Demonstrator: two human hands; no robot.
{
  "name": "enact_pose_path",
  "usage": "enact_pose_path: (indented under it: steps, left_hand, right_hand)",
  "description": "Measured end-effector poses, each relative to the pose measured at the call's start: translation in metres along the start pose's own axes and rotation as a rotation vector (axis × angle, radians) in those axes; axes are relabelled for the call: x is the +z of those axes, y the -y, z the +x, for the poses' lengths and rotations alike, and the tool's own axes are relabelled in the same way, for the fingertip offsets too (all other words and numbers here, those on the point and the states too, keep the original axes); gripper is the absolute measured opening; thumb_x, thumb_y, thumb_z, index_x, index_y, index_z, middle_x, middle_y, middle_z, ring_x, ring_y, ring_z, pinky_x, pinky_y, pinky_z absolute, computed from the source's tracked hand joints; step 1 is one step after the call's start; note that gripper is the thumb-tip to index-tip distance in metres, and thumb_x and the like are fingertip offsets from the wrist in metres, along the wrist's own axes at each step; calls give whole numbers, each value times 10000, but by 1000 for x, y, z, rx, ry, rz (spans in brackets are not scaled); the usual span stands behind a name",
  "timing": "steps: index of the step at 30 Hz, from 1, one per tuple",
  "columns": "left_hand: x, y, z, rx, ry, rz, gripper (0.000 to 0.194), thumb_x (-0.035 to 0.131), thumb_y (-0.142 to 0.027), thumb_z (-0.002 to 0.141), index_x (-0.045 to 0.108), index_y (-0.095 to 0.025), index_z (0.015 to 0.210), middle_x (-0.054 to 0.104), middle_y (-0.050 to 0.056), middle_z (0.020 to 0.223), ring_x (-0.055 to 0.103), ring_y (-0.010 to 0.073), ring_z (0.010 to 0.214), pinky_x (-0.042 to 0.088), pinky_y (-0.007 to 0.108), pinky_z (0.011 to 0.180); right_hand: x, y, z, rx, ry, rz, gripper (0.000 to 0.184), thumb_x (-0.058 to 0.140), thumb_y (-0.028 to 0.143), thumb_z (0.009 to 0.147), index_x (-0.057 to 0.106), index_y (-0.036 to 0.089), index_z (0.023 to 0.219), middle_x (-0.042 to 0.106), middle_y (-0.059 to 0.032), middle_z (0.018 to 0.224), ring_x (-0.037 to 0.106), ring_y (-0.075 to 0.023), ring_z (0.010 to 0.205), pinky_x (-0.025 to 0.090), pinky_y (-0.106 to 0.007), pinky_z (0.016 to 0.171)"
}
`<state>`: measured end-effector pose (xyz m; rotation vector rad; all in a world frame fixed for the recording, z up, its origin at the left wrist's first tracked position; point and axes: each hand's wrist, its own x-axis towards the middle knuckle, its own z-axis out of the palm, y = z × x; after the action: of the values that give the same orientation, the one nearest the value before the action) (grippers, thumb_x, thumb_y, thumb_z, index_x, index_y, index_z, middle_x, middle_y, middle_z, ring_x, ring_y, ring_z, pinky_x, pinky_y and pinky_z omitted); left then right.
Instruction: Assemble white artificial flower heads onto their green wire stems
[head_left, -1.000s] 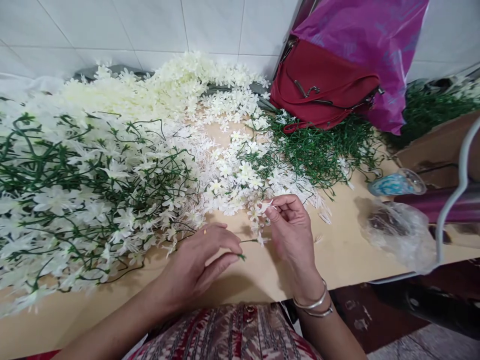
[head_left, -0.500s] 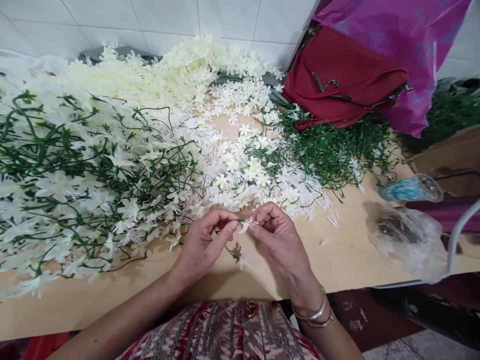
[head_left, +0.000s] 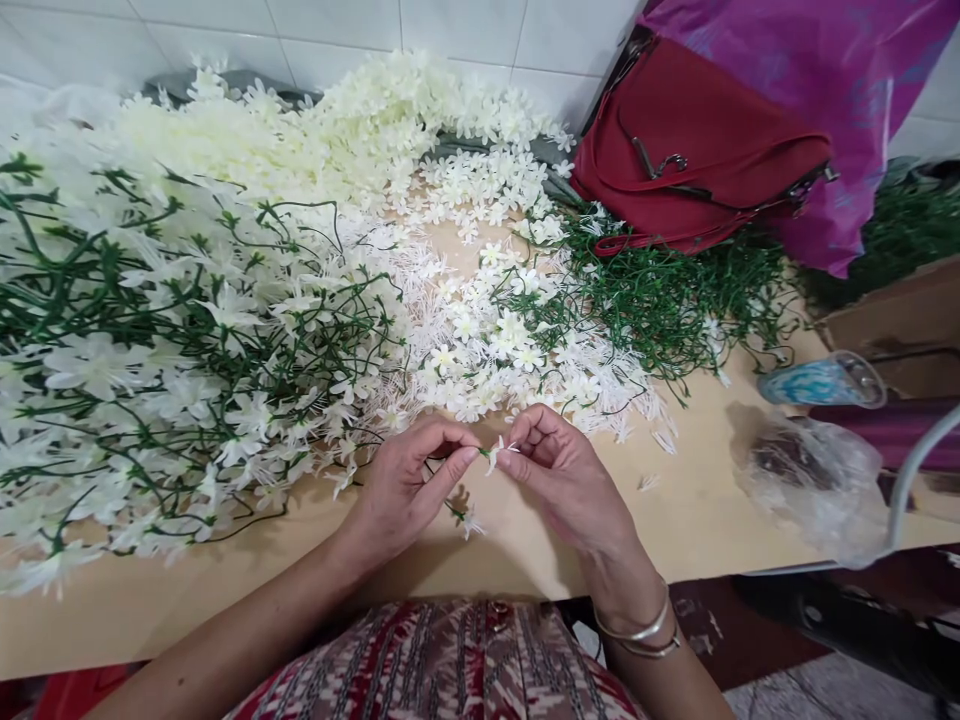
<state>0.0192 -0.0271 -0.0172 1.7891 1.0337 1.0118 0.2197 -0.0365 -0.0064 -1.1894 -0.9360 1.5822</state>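
Note:
My left hand (head_left: 409, 487) pinches a thin green stem (head_left: 452, 507) that hangs down with a small white flower at its lower end. My right hand (head_left: 562, 470) pinches a small white flower (head_left: 495, 453) against the stem's tip, fingertips of both hands almost touching. Both hands hover just above the tan table (head_left: 690, 510), near its front edge. A scatter of loose white flowers (head_left: 487, 350) lies just beyond the hands. To the left spreads a large heap of green stems with white flowers (head_left: 165, 350).
Cream flower clusters (head_left: 337, 140) are piled against the tiled wall. Bare green stems (head_left: 667, 300) lie in front of a red bag (head_left: 697, 160) and purple plastic bag (head_left: 840, 90). A clear plastic bag (head_left: 817, 480) and a blue-filled container (head_left: 821, 380) sit at the right.
My left hand lifted the stem off the table and my right hand brought a white flower to its tip; both hands now meet in a pinch. The view shifted slightly.

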Motion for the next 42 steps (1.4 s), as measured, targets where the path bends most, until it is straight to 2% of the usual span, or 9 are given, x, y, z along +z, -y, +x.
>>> enact_pose_path:
  steps: [6, 14, 23, 29, 34, 38, 42]
  left_hand:
    - [2, 0, -3, -58, 40, 26, 85, 621, -209, 1045, 671, -201, 977, 728, -49, 749, 684, 94, 663, 477, 205, 653]
    - [7, -1, -3, -151, -13, -9, 133, 597, -234, 1054, 668, -211, 943, 762, -31, 805, 718, 113, 736, 514, 222, 700]
    - [6, 4, -6, -159, -4, -5, 139, 573, -249, 1060, 659, -208, 959, 767, -8, 835, 732, 137, 768, 519, 248, 704]
    - [9, 6, -4, -159, -13, 4, 135, 574, -245, 1060, 662, -211, 964, 752, -4, 843, 716, 137, 774, 513, 251, 716]
    - [12, 2, -4, -165, -57, -84, 119, 576, -267, 1068, 652, -212, 994, 736, 3, 860, 707, 142, 802, 531, 266, 764]
    - [12, 1, -5, -161, -74, -100, 99, 582, -267, 1067, 644, -215, 1010, 712, -1, 833, 684, 139, 768, 523, 266, 737]
    - [13, 2, -4, -131, -79, -86, 65, 595, -246, 1059, 651, -215, 1045, 704, 2, 843, 685, 136, 765, 530, 257, 720]
  right_hand:
    - [2, -4, 0, -46, -25, -67, 257, 878, 282, 804, 627, 230, 822, 602, 52, 762, 534, -111, 699, 445, -257, 678]
    - [17, -21, -5, -131, -154, 44, 267, 865, 261, 845, 602, 233, 814, 643, 49, 779, 593, -103, 725, 499, -222, 696]
    - [26, -25, -3, -157, -123, 108, 271, 828, 242, 891, 568, 241, 812, 649, 48, 794, 685, -124, 735, 574, -269, 728]
    - [24, -23, 1, -147, -97, 106, 262, 838, 273, 882, 587, 238, 817, 657, 38, 814, 689, -134, 750, 586, -287, 744]
    - [17, -19, 3, -129, -77, 59, 190, 838, 306, 879, 674, 259, 964, 701, 24, 887, 662, -131, 804, 560, -266, 777]
    - [12, -15, 1, -113, -33, -3, 242, 821, 333, 890, 723, 293, 1107, 734, 0, 979, 656, -146, 856, 557, -276, 799]
    - [9, -15, 2, -152, -24, -66, 128, 771, 358, 927, 764, 282, 1030, 744, -27, 1001, 671, -177, 902, 566, -311, 827]
